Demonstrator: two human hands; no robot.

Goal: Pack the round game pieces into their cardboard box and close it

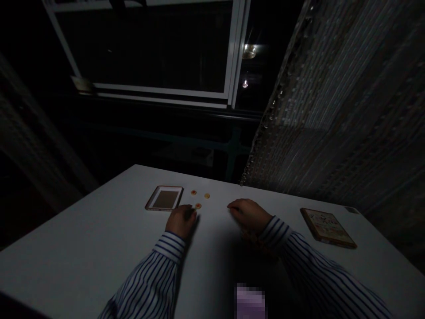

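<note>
Mid-frame: narrow left hand (181, 220) apparently reaching for small, round, yellow-red disc (198, 206)
Gripping calls for pinching; curled right hand (250, 215), contents unclear.

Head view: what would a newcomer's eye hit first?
Probably the blue-and-white striped sleeves, leading to the left hand and right hand over a pale table in a dark room. Next, three small round discs just beyond the left hand, beside a shallow tray or lid. Then the beaded curtain filling the upper right, with a flat decorated box on the table below it.
</note>
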